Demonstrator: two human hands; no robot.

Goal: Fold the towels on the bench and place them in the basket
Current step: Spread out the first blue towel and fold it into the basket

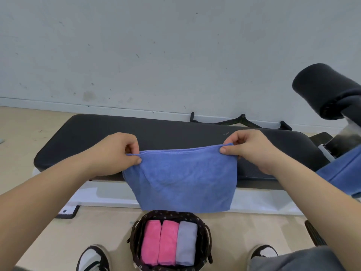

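Note:
A blue towel (181, 178) hangs folded in front of the black bench (175, 132), stretched between both hands. My left hand (119, 153) pinches its upper left corner. My right hand (248, 147) pinches its upper right corner. The towel's lower edge hangs just above the dark woven basket (136, 231) on the floor between my feet. Inside the basket lie two folded pink towels (159, 243) and one folded grey towel (186, 243) side by side.
Another piece of blue cloth (343, 173) drapes off the bench's right end. A black padded roller (328, 89) sticks up at the far right. The bench's white frame (109, 194) runs along the floor. A wall stands close behind the bench.

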